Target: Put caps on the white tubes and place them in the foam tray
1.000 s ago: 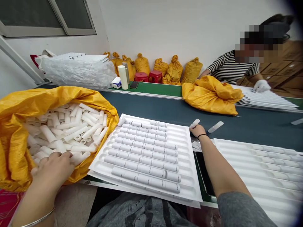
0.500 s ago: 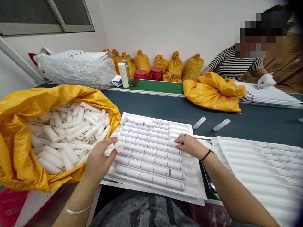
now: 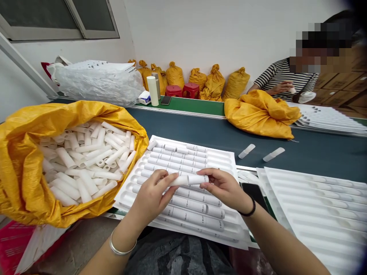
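Over a white grooved tray [image 3: 220, 156] with rows of printed white tubes [image 3: 183, 204], my two hands meet. My left hand [image 3: 156, 191] pinches a plain white tube [image 3: 180, 180]. Between thumb and fingers, my right hand [image 3: 222, 185] grips a printed tube [image 3: 197, 179]. The two tubes are end to end and seem to touch; whether one enters the other cannot be made out. To the left, an open yellow sack [image 3: 71, 110] holds many plain white tubes [image 3: 86, 181].
Further white trays [image 3: 304, 206] lie at the right. Two translucent pieces [image 3: 273, 154] rest on the dark belt [image 3: 195, 126]. A dark phone [image 3: 254, 193] is beside my right wrist. Across the belt are a folded yellow sack [image 3: 259, 114] and a person in a striped shirt [image 3: 275, 78].
My left hand has moved right, away from the sack, with a plain tube. My right hand has lifted a printed tube to meet it. The person opposite has raised a hand holding a small white piece.
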The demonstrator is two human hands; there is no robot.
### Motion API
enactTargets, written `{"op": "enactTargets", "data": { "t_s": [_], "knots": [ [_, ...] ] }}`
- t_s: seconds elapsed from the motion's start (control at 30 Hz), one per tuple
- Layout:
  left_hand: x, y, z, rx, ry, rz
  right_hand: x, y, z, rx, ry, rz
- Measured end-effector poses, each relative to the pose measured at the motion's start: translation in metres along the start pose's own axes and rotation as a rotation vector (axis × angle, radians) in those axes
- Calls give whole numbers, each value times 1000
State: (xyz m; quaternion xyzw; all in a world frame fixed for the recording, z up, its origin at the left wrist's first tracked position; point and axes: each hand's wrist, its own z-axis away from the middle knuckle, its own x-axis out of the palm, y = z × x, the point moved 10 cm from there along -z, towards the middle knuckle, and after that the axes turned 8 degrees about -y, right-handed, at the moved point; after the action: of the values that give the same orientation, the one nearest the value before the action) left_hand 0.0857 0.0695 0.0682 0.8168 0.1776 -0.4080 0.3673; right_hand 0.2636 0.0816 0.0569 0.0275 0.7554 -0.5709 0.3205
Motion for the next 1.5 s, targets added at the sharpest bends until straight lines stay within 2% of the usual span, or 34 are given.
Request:
{"op": "enactTargets", "data": {
  "t_s": [0.07, 0.17, 0.23, 0.3, 0.4, 0.47, 0.67, 0.83, 1.0, 1.07, 1.2, 1.3, 1.43, 1.5],
  "knots": [
    [2, 7, -2, 16, -30, -36, -2, -15, -1, -99, 34, 81],
    [3, 16, -4, 53, -78, -12, -1, -34, 1, -244, 14, 170],
    [0, 16, -5, 41, -79, 29, -3, -40, 3, -286, 33, 198],
    [-2, 7, -4, -34, -81, 77, -8, -40, 5, -296, 84, 199],
    [-1, -8, -1, -152, -131, 172, -11, -36, 5, -280, 128, 173],
    [-1, -11, 0, -166, -137, 214, -11, -30, 4, -246, 128, 165],
    [-16, 1, 0, -33, 22, 143, -12, -10, 5, -77, 134, 95],
    [-24, 15, 2, 86, 128, 30, -7, 11, 6, 63, 105, -145],
    [-30, 23, 4, 154, 202, 2, 2, 16, 6, 119, 49, -309],
    [-32, 26, 5, 177, 216, 3, 2, 12, 6, 107, 43, -272],
    [-31, 29, 7, 199, 205, 22, -6, -13, 9, -44, 78, 24],
    [-19, 19, 4, 107, 105, 94, -6, -27, 10, -145, 72, 149],
    [6, -11, 4, -181, -98, 361, -5, -32, 9, -200, 85, 205],
    [15, -19, 6, -281, -146, 511, -1, -34, 9, -234, 76, 212]
  ]
}}
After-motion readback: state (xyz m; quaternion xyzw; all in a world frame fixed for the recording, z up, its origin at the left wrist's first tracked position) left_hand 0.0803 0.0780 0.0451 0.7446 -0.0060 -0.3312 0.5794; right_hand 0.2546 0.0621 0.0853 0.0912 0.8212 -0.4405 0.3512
